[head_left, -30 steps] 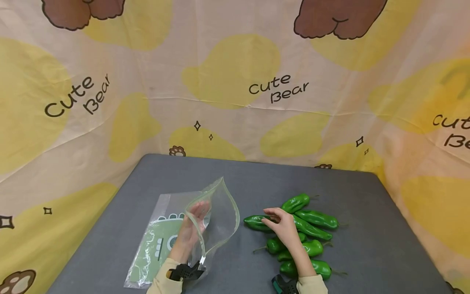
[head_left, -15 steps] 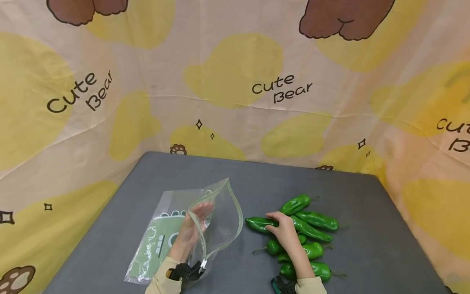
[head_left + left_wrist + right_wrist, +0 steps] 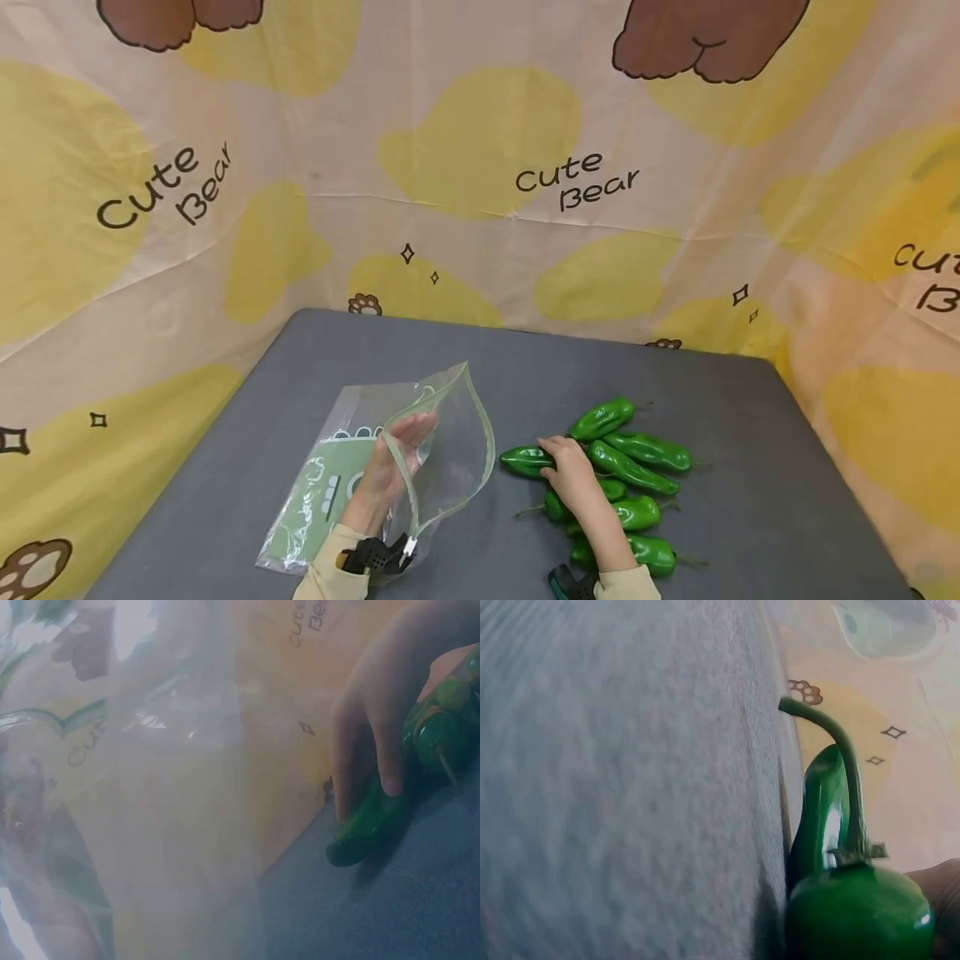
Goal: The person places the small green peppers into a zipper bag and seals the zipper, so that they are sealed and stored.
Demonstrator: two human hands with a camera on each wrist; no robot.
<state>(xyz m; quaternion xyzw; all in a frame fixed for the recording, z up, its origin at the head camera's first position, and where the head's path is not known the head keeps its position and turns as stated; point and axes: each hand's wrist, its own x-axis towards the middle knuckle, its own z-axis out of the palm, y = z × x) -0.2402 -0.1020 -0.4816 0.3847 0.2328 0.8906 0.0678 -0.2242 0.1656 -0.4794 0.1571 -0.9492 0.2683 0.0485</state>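
Observation:
My right hand grips the leftmost green pepper of a pile, fingers on its far side and thumb on its near side. In the left wrist view the thumb and fingers straddle this pepper, which lies on the table. My left hand shows through a clear zip bag, its fingers fairly straight and holding the bag's mouth wide. A white slider hangs at the near end of its pale green zip. Whether the hand is inside the bag or behind its film, I cannot tell.
Several green peppers with stems lie loosely heaped around and right of my right hand. A flat clear bag with a green print lies under my left forearm. The grey table meets a printed cloth at its back and sides.
My right hand has come down from just above the leftmost pepper and its fingers have closed around it. The left hand and zip bag stay nearly in place.

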